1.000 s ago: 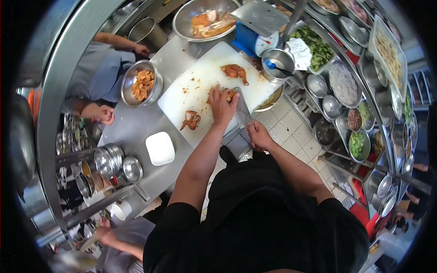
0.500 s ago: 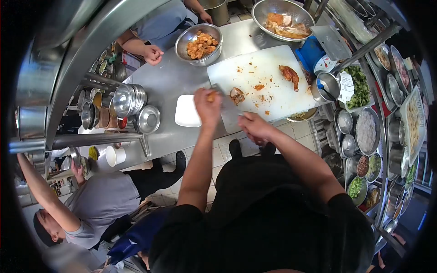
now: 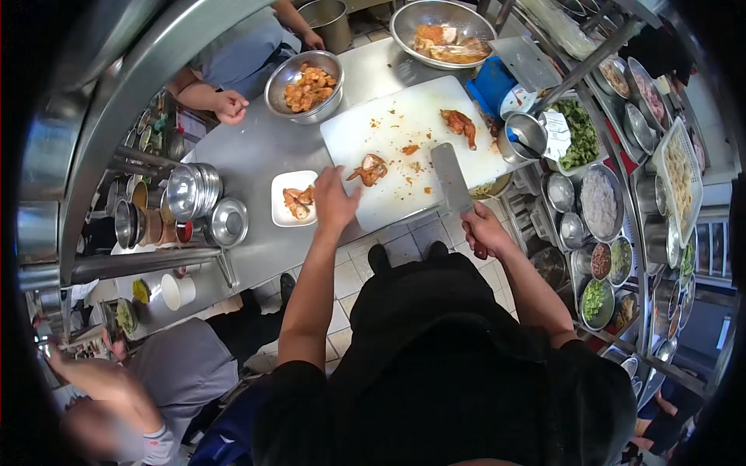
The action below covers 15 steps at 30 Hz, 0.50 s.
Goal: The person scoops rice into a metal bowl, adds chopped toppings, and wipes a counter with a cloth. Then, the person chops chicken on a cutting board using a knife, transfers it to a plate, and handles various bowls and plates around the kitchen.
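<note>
Chicken piece (image 3: 371,170) between white dish (image 3: 294,177) and cleaver (image 3: 451,177)

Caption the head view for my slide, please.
Right hand holding a cleaver, left hand open between a white dish and a cutting board with cooked meat.

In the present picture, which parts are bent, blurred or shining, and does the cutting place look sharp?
Head view: wide-lens distortion bows the thick steel frame inside black corners; a co-worker's head is blurred; pale glare marks the grey steel counter; the white cutting board and rectangular steel cleaver look fairly sharp.
</note>
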Available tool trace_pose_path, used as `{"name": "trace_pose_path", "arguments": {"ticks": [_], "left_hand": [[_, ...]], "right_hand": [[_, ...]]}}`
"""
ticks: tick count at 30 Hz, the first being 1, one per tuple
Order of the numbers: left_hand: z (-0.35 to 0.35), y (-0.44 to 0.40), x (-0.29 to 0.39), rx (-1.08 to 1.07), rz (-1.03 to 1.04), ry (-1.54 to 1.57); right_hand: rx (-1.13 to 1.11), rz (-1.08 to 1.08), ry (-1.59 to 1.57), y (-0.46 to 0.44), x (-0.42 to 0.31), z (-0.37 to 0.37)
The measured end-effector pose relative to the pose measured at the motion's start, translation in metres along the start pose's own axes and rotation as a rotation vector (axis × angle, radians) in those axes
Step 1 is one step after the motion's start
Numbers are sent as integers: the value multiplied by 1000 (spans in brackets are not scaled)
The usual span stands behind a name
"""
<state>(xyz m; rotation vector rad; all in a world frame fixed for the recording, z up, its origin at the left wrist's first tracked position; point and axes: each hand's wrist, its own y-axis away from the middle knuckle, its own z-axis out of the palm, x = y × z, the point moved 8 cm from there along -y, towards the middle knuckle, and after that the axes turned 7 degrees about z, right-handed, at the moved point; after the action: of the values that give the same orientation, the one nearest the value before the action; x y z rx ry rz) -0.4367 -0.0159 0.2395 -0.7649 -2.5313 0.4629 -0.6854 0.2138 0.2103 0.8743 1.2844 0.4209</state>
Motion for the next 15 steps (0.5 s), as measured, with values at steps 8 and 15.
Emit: {"name": "trace_pose_path", "arguments": {"ticks": [8, 15], "left_hand": [[64, -45, 29, -637, -211, 142], [50, -58, 58, -615, -145, -113]], "right_hand": [[-11, -202, 202, 1, 45, -4], [47, -351, 454, -6, 47, 12]]}}
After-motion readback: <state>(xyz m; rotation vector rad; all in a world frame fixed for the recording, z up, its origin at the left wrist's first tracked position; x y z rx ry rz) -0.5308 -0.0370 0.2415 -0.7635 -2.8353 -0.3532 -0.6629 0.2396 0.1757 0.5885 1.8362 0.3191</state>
